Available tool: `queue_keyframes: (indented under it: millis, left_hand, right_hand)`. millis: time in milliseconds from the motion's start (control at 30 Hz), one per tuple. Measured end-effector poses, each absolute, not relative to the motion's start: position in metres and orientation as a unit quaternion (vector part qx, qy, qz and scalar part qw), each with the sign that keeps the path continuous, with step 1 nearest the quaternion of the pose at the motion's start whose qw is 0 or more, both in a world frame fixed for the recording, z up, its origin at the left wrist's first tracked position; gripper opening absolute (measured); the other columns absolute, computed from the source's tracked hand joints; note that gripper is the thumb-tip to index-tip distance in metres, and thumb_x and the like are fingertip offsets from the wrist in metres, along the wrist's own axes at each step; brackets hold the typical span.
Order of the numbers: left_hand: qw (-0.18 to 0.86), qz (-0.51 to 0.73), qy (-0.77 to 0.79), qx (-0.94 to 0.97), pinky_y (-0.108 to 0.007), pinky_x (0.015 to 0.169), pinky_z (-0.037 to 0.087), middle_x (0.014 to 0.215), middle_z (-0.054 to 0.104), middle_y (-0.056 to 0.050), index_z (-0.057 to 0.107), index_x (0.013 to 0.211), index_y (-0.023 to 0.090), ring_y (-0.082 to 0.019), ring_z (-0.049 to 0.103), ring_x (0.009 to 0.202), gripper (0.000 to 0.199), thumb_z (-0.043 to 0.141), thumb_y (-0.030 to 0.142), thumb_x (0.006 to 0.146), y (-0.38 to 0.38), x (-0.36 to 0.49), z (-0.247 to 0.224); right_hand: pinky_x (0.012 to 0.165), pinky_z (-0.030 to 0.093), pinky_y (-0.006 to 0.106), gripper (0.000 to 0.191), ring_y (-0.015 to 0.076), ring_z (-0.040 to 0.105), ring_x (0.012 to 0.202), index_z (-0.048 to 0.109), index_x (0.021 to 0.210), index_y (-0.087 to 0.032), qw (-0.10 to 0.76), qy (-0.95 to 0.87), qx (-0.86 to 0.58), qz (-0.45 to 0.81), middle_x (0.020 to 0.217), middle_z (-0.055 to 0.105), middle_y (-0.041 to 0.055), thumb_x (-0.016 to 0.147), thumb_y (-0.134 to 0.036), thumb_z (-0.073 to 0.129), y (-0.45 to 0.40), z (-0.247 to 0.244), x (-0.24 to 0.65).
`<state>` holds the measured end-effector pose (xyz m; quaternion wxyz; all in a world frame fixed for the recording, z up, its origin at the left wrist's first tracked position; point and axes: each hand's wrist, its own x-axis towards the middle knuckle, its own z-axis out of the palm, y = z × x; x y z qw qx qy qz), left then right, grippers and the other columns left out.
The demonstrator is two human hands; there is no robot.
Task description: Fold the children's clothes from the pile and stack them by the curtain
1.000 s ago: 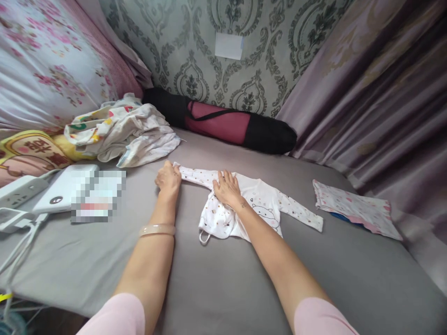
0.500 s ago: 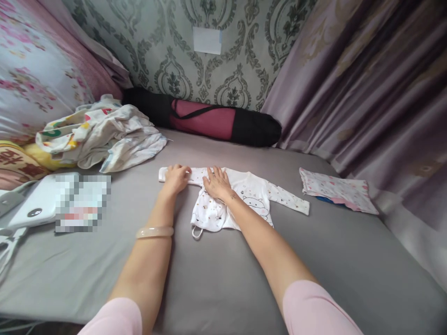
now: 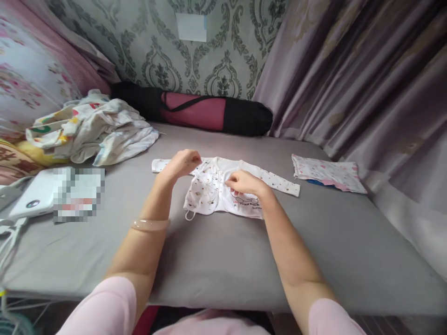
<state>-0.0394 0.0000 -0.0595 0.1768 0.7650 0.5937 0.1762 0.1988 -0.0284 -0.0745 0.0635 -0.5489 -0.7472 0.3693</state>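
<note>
A white baby shirt (image 3: 204,193) with small prints lies spread on the grey bed sheet, its sleeves stretched out to both sides. A cartoon animal and lettering show on its right front, partly behind my right hand (image 3: 246,182). That hand is over the middle of the shirt, thumb and fingers closed near the front edge. My left hand (image 3: 184,163) is at the shirt's left shoulder, fingers curled downward and mostly hidden behind the back of the hand. Whether either hand grips fabric cannot be made out. A thin loop (image 3: 189,215) sticks out from the lower left hem.
On the right lies a folded printed cloth (image 3: 328,173). A black and maroon roll bag (image 3: 195,111) rests along the wall. Crumpled cloths (image 3: 94,128) are at the left, above a white device (image 3: 44,193) with cables. The bed's front edge (image 3: 216,304) is near me.
Both hands have lifted from lying over the shirt and curled their fingers. My left hand moved right along the sleeve, my right hand moved right, uncovering the left front. The view shifted slightly.
</note>
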Motion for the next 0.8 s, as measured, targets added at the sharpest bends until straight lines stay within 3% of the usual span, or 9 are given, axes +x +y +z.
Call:
queue_keyframes:
  millis: [133,233,300,400,500,600,700,800]
  left_hand:
    - [0.289,0.014,0.502,0.815,-0.024,0.057,0.045,0.071,0.070,-0.005,0.069,0.080,0.016,-0.016,0.064,0.059,0.019,0.052,0.022,0.076,-0.023,0.005,-0.045]
    - [0.349,-0.076,0.496,0.791,-0.024,0.054,0.047,0.060,0.067,-0.004,0.065,0.069,0.016,-0.018,0.065,0.055,0.013,0.052,0.015,0.069,-0.033,0.024,-0.056]
    - [0.335,-0.093,0.519,0.781,-0.025,0.055,0.048,0.056,0.065,-0.005,0.062,0.063,0.017,-0.020,0.066,0.058,0.010,0.054,0.013,0.066,-0.037,0.029,-0.069]
    - [0.230,-0.047,0.561,0.794,-0.027,0.064,0.049,0.073,0.071,-0.009,0.064,0.067,0.018,-0.024,0.069,0.077,0.009,0.057,0.013,0.065,-0.045,0.029,-0.088]
    - [0.167,0.006,0.583,0.795,-0.028,0.074,0.049,0.094,0.072,-0.010,0.065,0.082,0.020,-0.026,0.067,0.093,0.011,0.058,0.022,0.073,-0.054,0.026,-0.101]
    - [0.166,0.030,0.587,0.792,-0.029,0.078,0.048,0.098,0.069,-0.010,0.061,0.090,0.021,-0.025,0.065,0.096,0.017,0.056,0.034,0.081,-0.063,0.021,-0.108]
    - [0.172,0.043,0.575,0.799,-0.029,0.079,0.047,0.105,0.066,-0.010,0.058,0.095,0.021,-0.025,0.063,0.098,0.027,0.061,0.042,0.079,-0.069,0.013,-0.111]
    - [0.178,0.045,0.571,0.800,-0.029,0.079,0.047,0.105,0.063,-0.010,0.056,0.095,0.021,-0.025,0.061,0.096,0.026,0.062,0.039,0.077,-0.073,0.008,-0.111]
  right_hand:
    - [0.050,0.048,0.021,0.022,0.0144,0.064,0.052,0.054,0.062,-0.018,-0.035,-0.739,-0.531,0.413,0.060,0.066,0.0036,0.082,-0.026,0.059,-0.042,-0.077,0.195]
    - [0.049,0.047,0.023,0.018,0.0164,0.064,0.051,0.057,0.064,-0.018,-0.047,-0.756,-0.531,0.380,0.061,0.067,0.0040,0.080,-0.027,0.061,-0.047,-0.079,0.181]
    - [0.048,0.047,0.024,0.015,0.0173,0.064,0.049,0.060,0.067,-0.018,-0.059,-0.764,-0.536,0.354,0.065,0.069,0.0052,0.078,-0.029,0.062,-0.050,-0.079,0.173]
    - [0.048,0.047,0.027,0.013,0.0201,0.065,0.049,0.065,0.074,-0.017,-0.075,-0.770,-0.545,0.325,0.066,0.070,0.0075,0.075,-0.030,0.065,-0.056,-0.078,0.166]
    - [0.050,0.048,0.028,0.011,0.0228,0.066,0.053,0.068,0.077,-0.015,-0.088,-0.772,-0.548,0.310,0.062,0.070,0.0084,0.068,-0.020,0.064,-0.059,-0.078,0.167]
    - [0.051,0.048,0.027,0.013,0.0225,0.067,0.056,0.067,0.075,-0.016,-0.093,-0.776,-0.535,0.322,0.059,0.068,0.0071,0.064,-0.013,0.061,-0.054,-0.079,0.173]
    - [0.050,0.046,0.024,0.010,0.0203,0.066,0.055,0.064,0.070,-0.018,-0.081,-0.770,-0.519,0.363,0.054,0.063,0.0028,0.065,-0.012,0.058,-0.044,-0.083,0.185]
    - [0.048,0.043,0.021,0.008,0.0158,0.062,0.051,0.061,0.067,-0.018,-0.043,-0.749,-0.519,0.409,0.051,0.056,-0.0023,0.066,-0.011,0.058,-0.034,-0.086,0.199]
